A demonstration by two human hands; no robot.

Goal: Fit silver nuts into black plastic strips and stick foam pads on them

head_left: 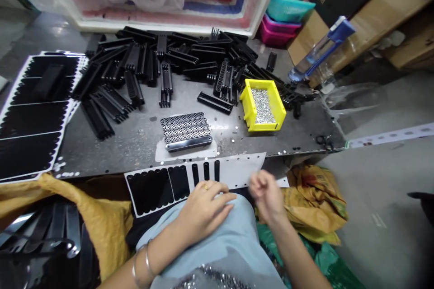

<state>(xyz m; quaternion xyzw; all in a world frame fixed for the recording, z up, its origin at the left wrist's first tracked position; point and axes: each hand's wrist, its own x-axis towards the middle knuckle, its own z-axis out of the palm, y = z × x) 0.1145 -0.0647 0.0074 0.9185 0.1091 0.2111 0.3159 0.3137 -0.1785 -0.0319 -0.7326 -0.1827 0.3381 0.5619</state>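
My left hand (207, 205) rests over my lap with its fingers stretched out and holds nothing visible. Just beyond it lies a white backing sheet (242, 167) with black strip stickers (149, 189), partly over the table edge. At the sheet's right end is my right hand (266, 192), slightly blurred, fingers curled in; whatever they may hold is hidden. On the table ahead, a row of perforated black strips (186, 127) sits side by side on a piece of white paper (162, 152), the nearest one smooth and glossy. A yellow bin (249, 119) of small silvery metal parts (262, 106) stands to the right.
Many black plastic parts (166, 79) are heaped across the back. More sticker sheets (34, 117) lie at left. A foam box (166, 27), stacked baskets (288, 9), a bottle (315, 56) and scissors (324, 140) are around. Yellow sacks (98, 216) flank my lap.
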